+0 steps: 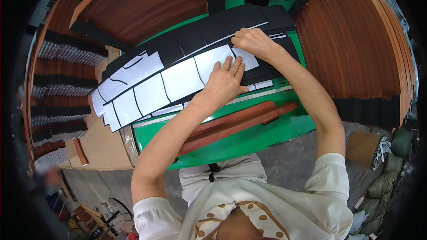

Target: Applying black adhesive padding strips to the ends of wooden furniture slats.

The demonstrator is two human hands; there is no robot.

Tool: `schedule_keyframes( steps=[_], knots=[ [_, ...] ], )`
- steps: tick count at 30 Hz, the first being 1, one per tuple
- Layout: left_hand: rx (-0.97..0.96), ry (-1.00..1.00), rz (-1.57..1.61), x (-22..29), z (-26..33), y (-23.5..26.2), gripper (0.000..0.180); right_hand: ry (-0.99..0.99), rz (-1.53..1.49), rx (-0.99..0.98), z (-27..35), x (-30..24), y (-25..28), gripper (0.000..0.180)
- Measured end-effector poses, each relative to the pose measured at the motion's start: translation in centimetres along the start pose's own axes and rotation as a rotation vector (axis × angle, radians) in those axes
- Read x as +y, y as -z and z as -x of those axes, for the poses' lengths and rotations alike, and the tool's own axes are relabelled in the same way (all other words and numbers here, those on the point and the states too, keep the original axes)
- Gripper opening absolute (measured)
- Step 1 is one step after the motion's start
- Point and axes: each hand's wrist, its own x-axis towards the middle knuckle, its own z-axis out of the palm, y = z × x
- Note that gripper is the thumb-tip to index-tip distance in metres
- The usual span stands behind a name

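Note:
Several white pieces with black edges (182, 79) overlap in a long slanting row on the table. My left hand (224, 79) lies on the row near its right end, fingers stretched out and pressing on the white surface. My right hand (253, 43) is closed, its fingers curled down at the upper edge of the row's right end. Whatever those fingertips grip is hidden beneath them. Black sheets (164, 44) lie under and behind the row. A shorter group of white pieces (131, 68) overlaps at the left.
Reddish-brown wooden strips (231, 122) lie on the green tabletop (213, 146) nearest me. Tall stacks of brown panels (351, 44) stand at the right, with another brown stack (147, 4) at the back. Bundled stacks (62, 84) line the left. A brown drum (364, 148) stands on the floor.

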Motion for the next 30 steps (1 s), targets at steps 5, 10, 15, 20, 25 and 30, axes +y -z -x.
schedule_keyframes(
  steps=[5, 10, 15, 20, 25, 30],
  knots=[
    [-0.002, -0.007, -0.007, 0.0, 0.2, -0.1, 0.07, 0.073, 0.006, 0.119, 0.5, 0.3, -1.1, 0.007],
    [0.018, 0.0, 0.026, 0.3, 0.0, -0.1, 0.07, -0.567, -0.548, 0.407, 0.4, 1.6, -0.3, 0.015],
    [-0.064, 0.199, 0.56, -1.6, -0.4, 2.7, 0.049, -1.023, -1.284, 0.523, 0.5, -1.1, 4.9, 0.021],
    [0.438, 0.428, 0.932, -0.9, 2.7, 8.0, 0.024, -0.623, -0.745, 0.582, 2.9, -8.8, 10.0, 0.007],
    [0.288, 0.536, 1.032, 4.9, 6.5, 10.7, 0.021, -0.162, -0.241, 0.733, 5.3, -13.6, 11.2, 0.015],
    [0.289, 0.443, 0.973, 7.5, 11.0, 9.1, 0.016, -0.174, -0.379, 0.675, 8.3, -17.7, 11.3, 0.017]
  ],
)
